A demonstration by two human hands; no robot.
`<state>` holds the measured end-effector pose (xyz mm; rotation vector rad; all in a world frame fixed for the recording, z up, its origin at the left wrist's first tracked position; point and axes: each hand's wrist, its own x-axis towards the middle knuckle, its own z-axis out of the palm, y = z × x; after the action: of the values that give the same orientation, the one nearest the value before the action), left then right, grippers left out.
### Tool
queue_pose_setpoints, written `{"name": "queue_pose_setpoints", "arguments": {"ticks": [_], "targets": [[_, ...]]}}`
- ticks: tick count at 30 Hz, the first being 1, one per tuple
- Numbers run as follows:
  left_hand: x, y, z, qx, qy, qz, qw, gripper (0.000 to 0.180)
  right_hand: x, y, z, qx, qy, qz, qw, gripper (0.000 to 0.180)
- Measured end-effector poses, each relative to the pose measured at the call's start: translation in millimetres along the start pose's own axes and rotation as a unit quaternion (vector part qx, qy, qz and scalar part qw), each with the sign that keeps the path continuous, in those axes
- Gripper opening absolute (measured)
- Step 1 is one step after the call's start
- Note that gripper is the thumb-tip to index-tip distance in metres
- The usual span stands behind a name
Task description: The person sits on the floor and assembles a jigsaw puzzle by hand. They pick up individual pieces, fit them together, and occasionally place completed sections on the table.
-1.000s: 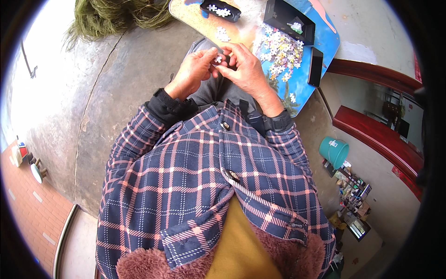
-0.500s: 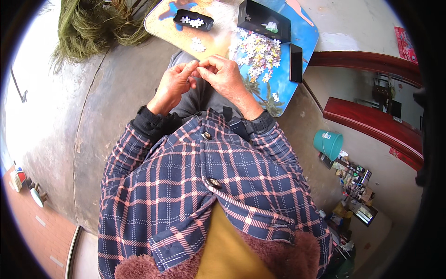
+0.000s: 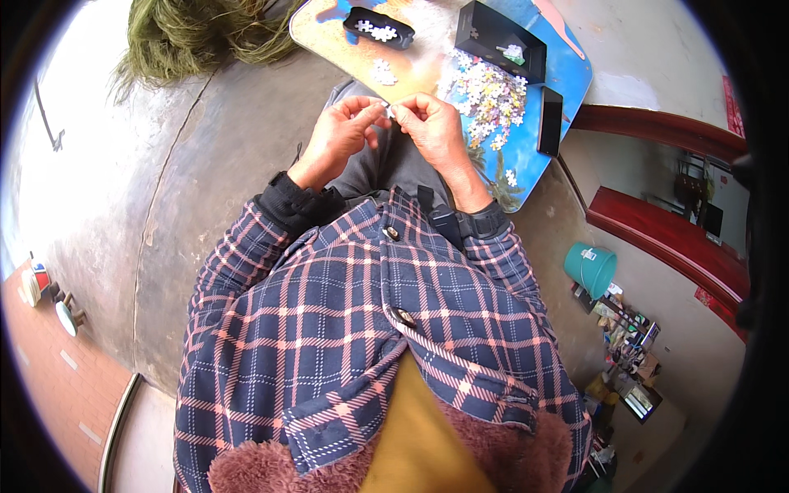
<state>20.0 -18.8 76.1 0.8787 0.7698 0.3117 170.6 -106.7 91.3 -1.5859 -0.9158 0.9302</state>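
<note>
My left hand [image 3: 343,135] and my right hand [image 3: 434,135] meet above my lap at the table's near edge, both closed in a pinch. Between their fingertips is a tiny jigsaw piece [image 3: 389,110], mostly covered by the fingers. To the right of my right hand, a heap of loose jigsaw pieces [image 3: 491,97] lies on the picture-printed table [image 3: 427,70]. A smaller group of pale pieces [image 3: 383,71] lies just beyond my fingers. Further back, a small black tray [image 3: 400,39] holds several white pieces.
An open black box [image 3: 485,41] with a small clear-and-green item stands behind the heap. A black phone [image 3: 551,121] lies at the table's right edge, a pink strip-like object [image 3: 561,27] behind it. Green fibres [image 3: 193,37] hang at far left; a teal bucket [image 3: 593,269] stands right.
The whole view has shifted, so the table and hands appear further right. My fingertips have drawn slightly apart, and the small piece between them shows a little.
</note>
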Motion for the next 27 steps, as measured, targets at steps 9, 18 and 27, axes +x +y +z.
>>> {"name": "queue_pose_setpoints", "arguments": {"ticks": [9,18,27], "targets": [[1,1,-4,-0.051,-0.021,-0.015,0.998,0.028,0,-10,4,-0.174,0.012,-0.1,0.98,0.008],[2,0,-5,-0.057,-0.014,-0.023,0.998,0.027,1,-5,3,-0.085,-0.028,-0.044,0.995,0.007],[1,0,-5,-0.045,-0.02,-0.021,0.999,0.026,4,11,-3,0.037,-0.035,0.04,0.998,0.01]]}}
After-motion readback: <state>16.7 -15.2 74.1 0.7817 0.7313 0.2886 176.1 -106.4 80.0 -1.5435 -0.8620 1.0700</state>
